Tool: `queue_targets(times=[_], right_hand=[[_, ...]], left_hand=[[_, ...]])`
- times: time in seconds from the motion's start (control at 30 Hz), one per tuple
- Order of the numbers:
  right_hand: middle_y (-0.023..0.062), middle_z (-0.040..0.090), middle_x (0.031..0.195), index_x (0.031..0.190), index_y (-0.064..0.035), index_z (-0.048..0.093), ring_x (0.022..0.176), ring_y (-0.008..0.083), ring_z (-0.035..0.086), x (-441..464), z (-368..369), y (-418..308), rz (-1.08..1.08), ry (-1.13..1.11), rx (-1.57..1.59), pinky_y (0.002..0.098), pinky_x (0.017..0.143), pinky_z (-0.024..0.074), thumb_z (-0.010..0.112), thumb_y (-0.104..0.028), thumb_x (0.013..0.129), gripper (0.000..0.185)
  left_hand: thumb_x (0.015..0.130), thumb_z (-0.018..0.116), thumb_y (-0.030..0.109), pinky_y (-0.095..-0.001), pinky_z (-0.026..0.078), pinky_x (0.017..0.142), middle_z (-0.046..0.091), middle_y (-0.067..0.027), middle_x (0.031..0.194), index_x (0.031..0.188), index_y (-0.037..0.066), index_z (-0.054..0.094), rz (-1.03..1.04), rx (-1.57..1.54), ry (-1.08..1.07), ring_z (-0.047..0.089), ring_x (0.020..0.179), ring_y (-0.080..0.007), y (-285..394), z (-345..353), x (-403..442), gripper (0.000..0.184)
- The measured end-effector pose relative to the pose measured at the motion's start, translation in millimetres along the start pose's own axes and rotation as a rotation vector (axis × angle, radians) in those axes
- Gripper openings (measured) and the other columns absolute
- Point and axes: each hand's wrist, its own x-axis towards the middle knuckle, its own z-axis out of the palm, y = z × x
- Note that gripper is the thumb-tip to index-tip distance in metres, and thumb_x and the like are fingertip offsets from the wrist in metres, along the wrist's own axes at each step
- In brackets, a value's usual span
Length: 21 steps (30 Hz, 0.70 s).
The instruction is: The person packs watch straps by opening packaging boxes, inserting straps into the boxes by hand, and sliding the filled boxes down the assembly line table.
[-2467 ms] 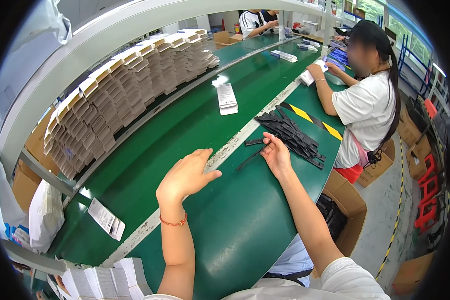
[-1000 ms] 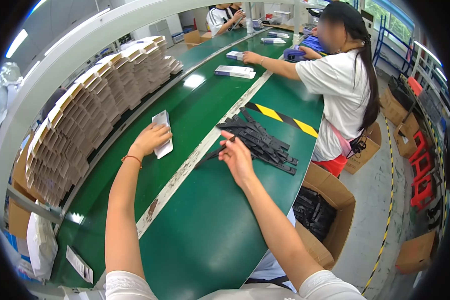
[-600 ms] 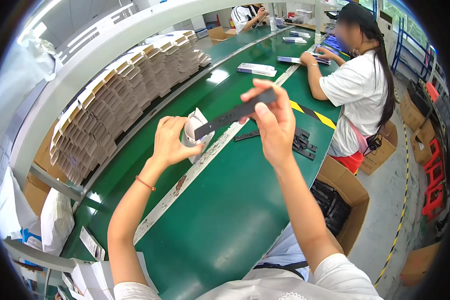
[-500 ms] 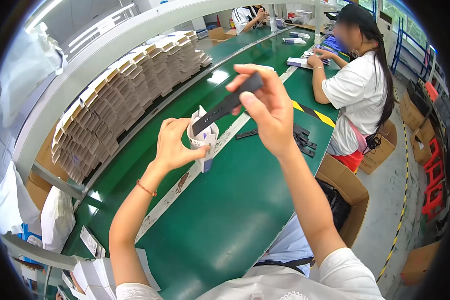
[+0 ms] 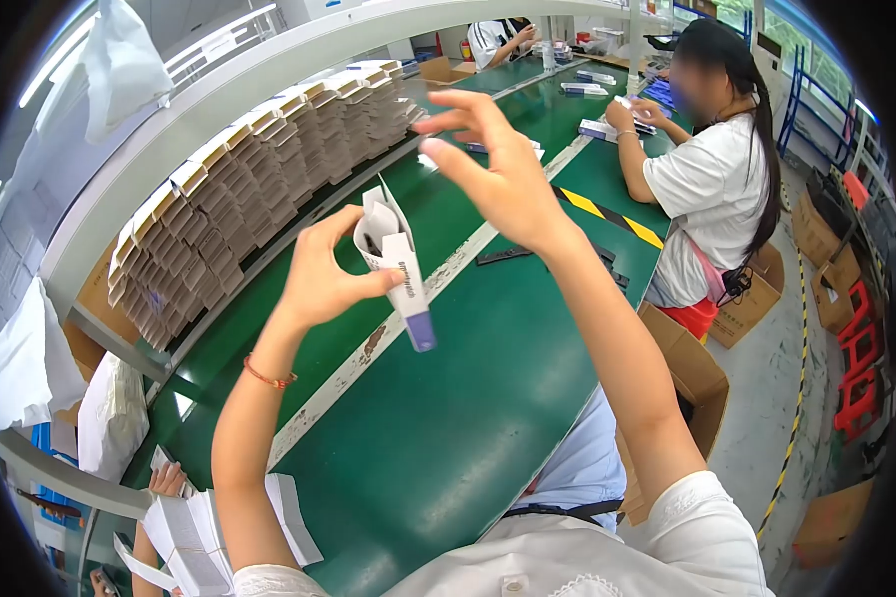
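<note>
My left hand (image 5: 321,271) grips a slim white and purple smartwatch box (image 5: 404,284) above the green table, thumb on its printed side. The box is tilted and its top flaps stand up. Something dark shows just inside its opening; the rest of the contents is hidden. My right hand (image 5: 496,177) is raised to the right of the box, fingers apart and holding nothing. Beneath my right forearm, black straps (image 5: 506,255) lie on the table, partly covered by the arm.
Stacked open white cartons (image 5: 234,189) line the left side. Flat white cartons (image 5: 194,542) lie near my left elbow, beside another person's hand (image 5: 167,480). A co-worker (image 5: 717,189) handles boxes at the right. A cardboard box (image 5: 702,373) stands beside the table's right edge.
The black watch strap has left my right hand, and a dark part now shows inside the box. My right hand has moved up and left, opening. The box has turned and tilted.
</note>
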Motion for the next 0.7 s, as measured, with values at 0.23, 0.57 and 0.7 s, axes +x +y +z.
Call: queue_targets(times=[0.23, 0.57, 0.7], right_hand=[[0.0236, 0.062, 0.093, 0.090, 0.0013, 0.060, 0.093, 0.0382, 0.058, -83, -7, 145, 0.308, -0.226, -0.532, 0.0444, 0.082, 0.0470, 0.051, -0.004, 0.075, 0.019], [0.0059, 0.055, 0.106, 0.108, -0.0121, 0.060, 0.109, 0.0272, 0.044, -147, 25, 211, 0.356, -0.461, -1.231, 0.0382, 0.086, 0.0364, 0.051, -0.011, 0.080, 0.029], [0.0071, 0.052, 0.095, 0.093, -0.0122, 0.061, 0.096, 0.0260, 0.046, -162, 36, 210, 0.249, -0.229, -1.211, 0.0381, 0.078, 0.0374, 0.052, -0.011, 0.076, 0.019]], left_hand=[[0.047, 0.078, 0.024, -0.0378, 0.048, 0.084, 0.061, -0.0124, 0.103, 0.113, 0.008, 0.055, -0.244, 1.110, -0.556, 0.059, 0.097, -0.0295, -82, -32, -22, 0.073], [0.068, 0.050, -0.002, -0.0423, 0.047, 0.063, 0.062, -0.0150, 0.074, 0.080, 0.005, 0.059, -0.056, 0.440, -0.009, 0.059, 0.071, -0.0347, -27, 63, -13, 0.017], [0.068, 0.050, -0.005, -0.0381, 0.040, 0.051, 0.055, -0.0134, 0.064, 0.078, 0.006, 0.060, 0.130, 0.236, 0.097, 0.053, 0.056, -0.0299, 1, 79, -11, 0.017]])
